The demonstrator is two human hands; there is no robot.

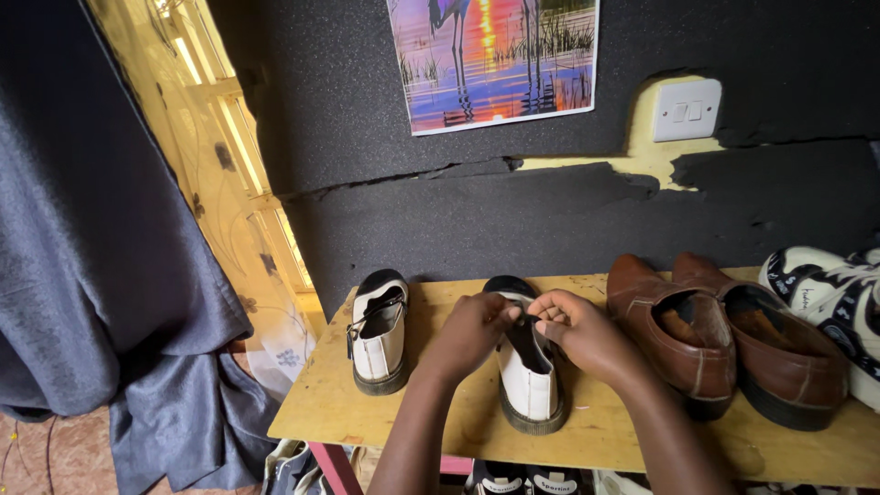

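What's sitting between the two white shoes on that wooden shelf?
Nothing but bare wood of the shelf, crossed by the left hand and its forearm reaching to the white shoe; the other white shoe stands apart. The head view shows it.

Bare wooden shelf board [440,417] against dark wall, carrying, left to right: white black-toed shoe [379,335], second matching white shoe [530,380] near centre, pair of brown leather shoes [729,344] side by side, black-and-white sneaker [839,302] at right edge.
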